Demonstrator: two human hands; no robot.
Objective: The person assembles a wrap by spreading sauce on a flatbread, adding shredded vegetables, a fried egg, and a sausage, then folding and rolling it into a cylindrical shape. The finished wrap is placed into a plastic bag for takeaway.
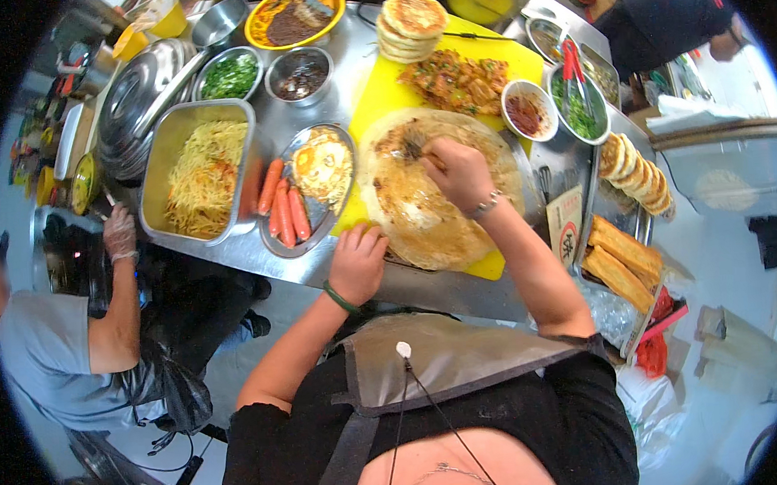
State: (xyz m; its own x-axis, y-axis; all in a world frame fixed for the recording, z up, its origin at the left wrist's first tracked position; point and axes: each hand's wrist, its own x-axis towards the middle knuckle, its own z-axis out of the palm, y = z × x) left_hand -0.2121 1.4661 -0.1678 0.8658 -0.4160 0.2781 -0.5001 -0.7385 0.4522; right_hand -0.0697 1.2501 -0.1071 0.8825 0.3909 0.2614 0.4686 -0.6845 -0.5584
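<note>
Two hands: right [461,176] gripping brush [413,142] on flatbread [442,239]; left [359,260] at board [377,92] edge.

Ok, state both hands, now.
Left hand: loosely curled at the yellow board's edge; grip unclear.
Right hand: closed, holding what looks like a dark brush.

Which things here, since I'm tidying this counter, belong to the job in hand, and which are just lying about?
In use:
flatbread, under the right hand
seemingly a brush, in that hand
yellow board, beneath the flatbread

Seemingly just lying about:
fried dough sticks
red-handled tongs
stacked round breads
</note>
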